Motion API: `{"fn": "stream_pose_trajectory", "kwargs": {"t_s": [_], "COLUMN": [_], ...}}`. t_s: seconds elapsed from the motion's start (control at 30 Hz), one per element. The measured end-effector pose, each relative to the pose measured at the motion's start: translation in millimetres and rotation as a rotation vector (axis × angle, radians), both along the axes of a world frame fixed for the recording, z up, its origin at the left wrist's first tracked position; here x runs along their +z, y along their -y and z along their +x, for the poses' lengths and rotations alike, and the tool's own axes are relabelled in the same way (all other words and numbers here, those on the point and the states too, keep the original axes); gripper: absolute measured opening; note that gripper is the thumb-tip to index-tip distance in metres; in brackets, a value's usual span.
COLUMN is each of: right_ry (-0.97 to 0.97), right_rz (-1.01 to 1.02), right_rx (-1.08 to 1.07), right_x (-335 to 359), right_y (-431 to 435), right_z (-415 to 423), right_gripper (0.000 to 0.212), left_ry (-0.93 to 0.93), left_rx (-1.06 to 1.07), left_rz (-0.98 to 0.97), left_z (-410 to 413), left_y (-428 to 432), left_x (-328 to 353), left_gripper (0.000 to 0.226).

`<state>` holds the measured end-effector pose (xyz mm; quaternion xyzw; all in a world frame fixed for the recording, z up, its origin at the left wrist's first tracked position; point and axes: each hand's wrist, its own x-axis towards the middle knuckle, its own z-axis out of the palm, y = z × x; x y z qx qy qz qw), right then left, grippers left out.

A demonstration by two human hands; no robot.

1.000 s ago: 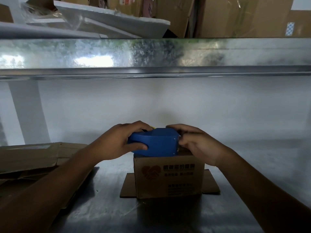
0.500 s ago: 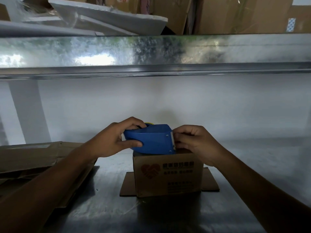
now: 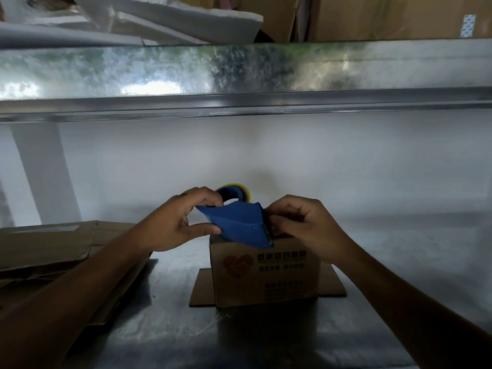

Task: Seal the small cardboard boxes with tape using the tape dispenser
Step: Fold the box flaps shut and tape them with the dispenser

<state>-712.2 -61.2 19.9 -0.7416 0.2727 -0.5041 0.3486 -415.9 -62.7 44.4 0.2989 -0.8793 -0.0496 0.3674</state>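
On the steel bench point(image 3: 173, 328): small cardboard box point(image 3: 266, 272), upright, printed side facing the viewer, flaps lying flat at its base on both sides.
Tape dispenser point(image 3: 239, 225): blue, tilted, its lower right corner touching the box's top front edge.
Tape roll point(image 3: 234, 191): yellow-rimmed, showing above the dispenser, behind the box's top.
Left hand point(image 3: 175, 225): grips the dispenser's left end, fingers over and thumb under, just left of the box.
Right hand point(image 3: 300, 222): fingers curled against the dispenser's right end, over the box top; whether it pinches anything cannot be told.
Flattened cardboard point(image 3: 53, 249): left of the box, well apart.
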Motion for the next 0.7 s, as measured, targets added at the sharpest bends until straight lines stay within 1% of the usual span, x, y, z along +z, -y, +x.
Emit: {"fn": "stream_pose_trajectory", "kwargs": {"t_s": [0.1,0.27,0.4,0.57,0.7], "right_ry": [-0.039,-0.095,-0.118,-0.182,-0.245], "right_rz": [-0.075,-0.215,-0.158,-0.132,-0.129], "right_rx": [-0.044,-0.128,-0.14,-0.156,-0.171], "right_x": [-3,-9,-11,-6,-5], "right_y": [1,1,5,6,5], "right_z": [1,5,5,5,5], "right_gripper": [0.014,0.018,0.008,0.011,0.014], "left_ry": [0.022,0.051,0.062,0.082,0.091], "left_rx": [0.02,0.032,0.035,0.017,0.049], "left_rz": [-0.063,-0.085,-0.066,-0.058,-0.093], "left_z": [3,3,-1,-6,-11], "left_y": [3,3,2,4,10], "left_x": [-2,-2,-2,0,0], "left_gripper": [0.041,0.041,0.044,0.065,0.062]}}
